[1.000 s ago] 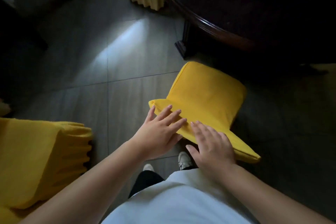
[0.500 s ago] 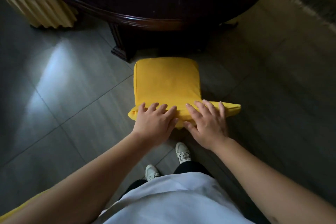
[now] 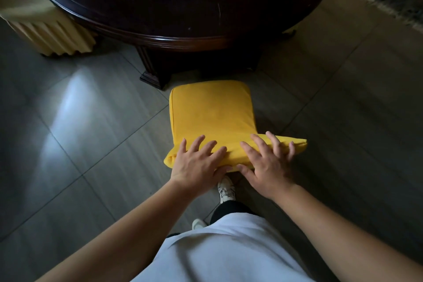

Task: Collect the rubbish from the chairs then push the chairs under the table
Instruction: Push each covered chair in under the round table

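1. Head view, looking down from the person's own eyes. The landmark is a yellow-covered chair, seen from above and behind, standing on a grey tiled floor.
2. Just beyond the chair is a dark round wooden counter on a carved pedestal base. The front edge of the chair seat lies close to that base, so the chair looks partly short of being tucked under.
3. No rubbish shows on the chair seat.
4. On the near side of the chair, both hands lie on the top of its backrest. The left hand rests flat with its fingers spread and straight. The right hand also lies spread, fingertips draped slightly over the far edge. Neither hand is curled round anything.
5. Beyond the chair and to its left stands a second chair in a pale pleated cover, against the counter.
6. Below the hands are a white shirt, dark trousers and white shoes.
7. Judgement on handling: the cover is soft, loose cloth that may slide over a stiff frame beneath. The chair probably glides readily on smooth tile. The best hold seems the top rail, hands spaced apart, pushing evenly so it travels straight.
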